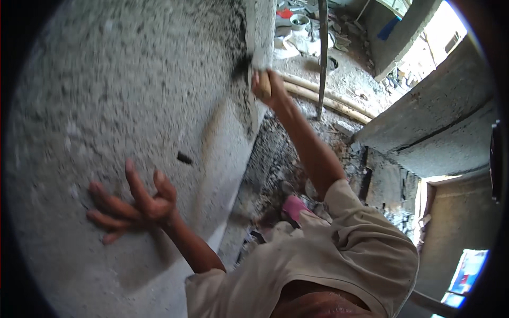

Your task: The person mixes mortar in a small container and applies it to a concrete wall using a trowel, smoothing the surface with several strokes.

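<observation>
My right hand reaches up to the edge of a rough grey plastered wall. It is closed round the pale wooden handle of a tool. The tool's working end is blurred against the dark, rough strip along the wall's corner, so its kind is unclear. My left hand is lower on the left with its fingers spread and nothing in it. It lies against the wall face or very close to it. Between the two hands a small dark slot shows in the wall.
A thin upright pole stands beyond the corner. Behind it, long pale poles lie across the rubble floor. Buckets and debris are at the back. A concrete wall rises on the right. Loose rubble lies below my right arm.
</observation>
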A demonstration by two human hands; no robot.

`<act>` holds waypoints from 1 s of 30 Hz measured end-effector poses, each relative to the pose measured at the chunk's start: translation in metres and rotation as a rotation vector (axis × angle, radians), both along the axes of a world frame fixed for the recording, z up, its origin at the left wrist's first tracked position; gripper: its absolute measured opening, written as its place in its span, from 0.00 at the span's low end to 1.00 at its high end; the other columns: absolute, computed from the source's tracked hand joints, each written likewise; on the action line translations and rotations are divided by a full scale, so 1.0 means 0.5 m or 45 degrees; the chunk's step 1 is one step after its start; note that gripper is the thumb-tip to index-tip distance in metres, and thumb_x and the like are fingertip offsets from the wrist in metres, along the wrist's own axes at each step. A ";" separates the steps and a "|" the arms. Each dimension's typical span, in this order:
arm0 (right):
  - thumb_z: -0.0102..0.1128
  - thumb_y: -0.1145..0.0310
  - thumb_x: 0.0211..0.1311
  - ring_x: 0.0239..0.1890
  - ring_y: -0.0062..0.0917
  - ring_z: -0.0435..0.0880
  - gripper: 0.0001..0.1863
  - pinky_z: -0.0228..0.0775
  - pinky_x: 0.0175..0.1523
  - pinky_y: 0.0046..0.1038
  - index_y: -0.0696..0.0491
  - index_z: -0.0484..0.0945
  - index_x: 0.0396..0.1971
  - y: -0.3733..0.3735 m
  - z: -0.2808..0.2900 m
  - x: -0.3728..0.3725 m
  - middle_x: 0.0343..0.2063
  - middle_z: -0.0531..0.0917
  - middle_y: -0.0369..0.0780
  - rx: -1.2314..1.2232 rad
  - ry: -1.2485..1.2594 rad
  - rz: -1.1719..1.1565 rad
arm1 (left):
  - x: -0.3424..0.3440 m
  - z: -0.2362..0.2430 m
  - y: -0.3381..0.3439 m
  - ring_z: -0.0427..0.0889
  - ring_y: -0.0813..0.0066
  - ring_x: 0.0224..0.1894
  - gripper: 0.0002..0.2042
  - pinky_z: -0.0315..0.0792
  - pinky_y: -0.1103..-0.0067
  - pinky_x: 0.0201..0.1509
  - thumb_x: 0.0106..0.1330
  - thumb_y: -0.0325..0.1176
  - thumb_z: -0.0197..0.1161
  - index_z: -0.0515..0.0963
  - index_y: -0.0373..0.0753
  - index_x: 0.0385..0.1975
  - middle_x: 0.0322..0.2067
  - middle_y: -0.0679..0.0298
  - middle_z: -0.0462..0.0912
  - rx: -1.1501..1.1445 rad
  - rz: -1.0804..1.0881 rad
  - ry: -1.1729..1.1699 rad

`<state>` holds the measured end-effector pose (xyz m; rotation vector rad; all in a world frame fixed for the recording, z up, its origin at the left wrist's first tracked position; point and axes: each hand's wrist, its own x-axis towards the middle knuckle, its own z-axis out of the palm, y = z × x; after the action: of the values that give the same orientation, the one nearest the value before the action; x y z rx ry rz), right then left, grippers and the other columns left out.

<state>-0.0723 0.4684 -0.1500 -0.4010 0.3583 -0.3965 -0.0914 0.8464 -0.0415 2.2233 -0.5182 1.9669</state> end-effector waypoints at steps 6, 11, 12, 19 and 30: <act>0.45 0.59 0.70 0.24 0.31 0.80 0.16 0.79 0.27 0.30 0.58 0.68 0.39 -0.018 0.433 0.099 0.25 0.77 0.43 0.028 -0.556 0.261 | 0.010 -0.011 0.032 0.48 0.49 0.73 0.23 0.14 0.46 0.68 0.67 0.65 0.44 0.84 0.64 0.45 0.66 0.61 0.68 -0.005 -0.020 -0.054; 0.53 0.61 0.68 0.26 0.33 0.81 0.13 0.82 0.31 0.32 0.56 0.71 0.31 -0.054 0.731 0.093 0.24 0.78 0.43 -0.384 -0.813 0.233 | 0.018 -0.023 0.043 0.47 0.49 0.73 0.23 0.13 0.46 0.67 0.66 0.66 0.44 0.84 0.67 0.44 0.65 0.63 0.68 -0.026 -0.046 -0.057; 0.52 0.60 0.69 0.24 0.32 0.81 0.14 0.81 0.28 0.32 0.56 0.71 0.31 -0.090 0.769 0.075 0.23 0.78 0.42 -0.685 -0.781 0.177 | 0.014 -0.020 0.026 0.48 0.50 0.73 0.23 0.15 0.46 0.68 0.66 0.66 0.44 0.84 0.67 0.43 0.65 0.63 0.69 -0.048 -0.086 -0.079; 0.50 0.44 0.69 0.20 0.29 0.79 0.22 0.75 0.24 0.33 0.51 0.72 0.35 -0.137 0.406 0.087 0.22 0.76 0.39 -1.320 0.003 -0.231 | 0.019 -0.022 -0.006 0.50 0.49 0.73 0.22 0.12 0.50 0.70 0.66 0.66 0.43 0.84 0.67 0.37 0.62 0.58 0.72 -0.053 -0.138 -0.068; 0.37 0.49 0.75 0.19 0.24 0.75 0.20 0.73 0.23 0.29 0.53 0.64 0.42 0.030 -0.339 -0.041 0.24 0.72 0.38 -0.631 0.406 0.040 | 0.024 0.005 -0.003 0.57 0.45 0.70 0.27 0.40 0.52 0.71 0.76 0.51 0.37 0.78 0.37 0.52 0.60 0.41 0.70 0.377 -0.003 -0.182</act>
<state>-0.0926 0.4835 -0.3196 -0.9590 0.5642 -0.3893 -0.0792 0.8447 -0.0391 2.2468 -0.8830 2.1836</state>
